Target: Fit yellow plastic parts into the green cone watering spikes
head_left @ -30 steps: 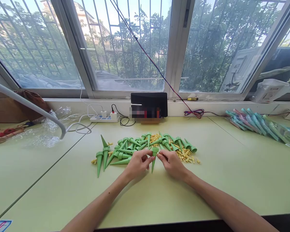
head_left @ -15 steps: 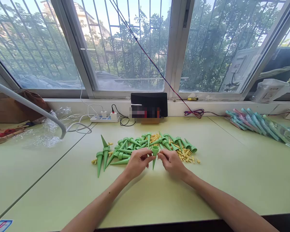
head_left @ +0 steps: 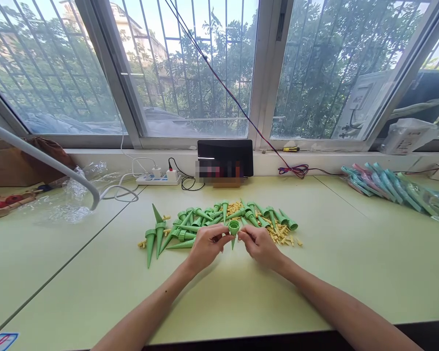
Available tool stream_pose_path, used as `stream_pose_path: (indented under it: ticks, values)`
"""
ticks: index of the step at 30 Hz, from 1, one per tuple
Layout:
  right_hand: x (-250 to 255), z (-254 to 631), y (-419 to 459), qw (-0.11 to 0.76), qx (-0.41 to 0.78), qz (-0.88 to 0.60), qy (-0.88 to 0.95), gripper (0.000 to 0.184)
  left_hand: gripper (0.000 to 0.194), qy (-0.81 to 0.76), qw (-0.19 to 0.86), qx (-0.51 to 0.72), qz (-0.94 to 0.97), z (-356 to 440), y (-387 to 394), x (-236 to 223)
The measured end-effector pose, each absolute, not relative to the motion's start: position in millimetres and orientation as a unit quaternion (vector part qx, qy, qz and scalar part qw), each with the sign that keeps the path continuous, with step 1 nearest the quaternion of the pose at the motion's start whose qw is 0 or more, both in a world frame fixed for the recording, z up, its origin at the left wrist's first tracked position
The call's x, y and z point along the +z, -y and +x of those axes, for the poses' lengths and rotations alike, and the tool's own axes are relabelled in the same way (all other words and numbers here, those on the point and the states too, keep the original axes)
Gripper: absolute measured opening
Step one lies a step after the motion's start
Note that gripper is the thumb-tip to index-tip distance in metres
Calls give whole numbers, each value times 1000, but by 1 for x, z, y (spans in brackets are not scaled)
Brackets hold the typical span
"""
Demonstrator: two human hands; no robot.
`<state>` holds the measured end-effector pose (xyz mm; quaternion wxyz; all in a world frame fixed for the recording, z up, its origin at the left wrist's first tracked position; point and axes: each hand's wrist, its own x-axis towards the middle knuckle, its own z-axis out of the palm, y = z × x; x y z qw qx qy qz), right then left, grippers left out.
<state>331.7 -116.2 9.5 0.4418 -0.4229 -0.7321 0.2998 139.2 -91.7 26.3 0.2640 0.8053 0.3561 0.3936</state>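
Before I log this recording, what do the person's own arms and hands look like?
The left hand and right hand are ungloved, and both forearms are bare, with no sleeves in view. No watch, bracelet or cable shows on them. One small round spot marks the left forearm.

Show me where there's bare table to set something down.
Free: the table between the right forearm and bagged pieces; between both forearms; and between the left forearm and the dark seam. Crowded: beyond the left hand and right hand, with green spikes and yellow pieces.
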Motion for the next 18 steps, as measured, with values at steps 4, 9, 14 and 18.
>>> stream_pose_path:
  ticks: [4, 9, 14, 18]
  values:
    - [10, 332, 116, 443, 305, -419, 732, 30, 30, -365, 244, 384, 812, 139, 92, 27]
    - [10, 332, 116, 442, 300, -422, 732, 33, 29, -375, 211, 379, 820, 140, 92, 28]
    - [9, 329, 116, 460, 263, -433, 729, 35, 20, -390, 251, 375, 803, 144, 94, 27]
    - [11, 328, 116, 470, 249, -432, 729, 33, 17, -400, 299, 381, 778, 145, 97, 29]
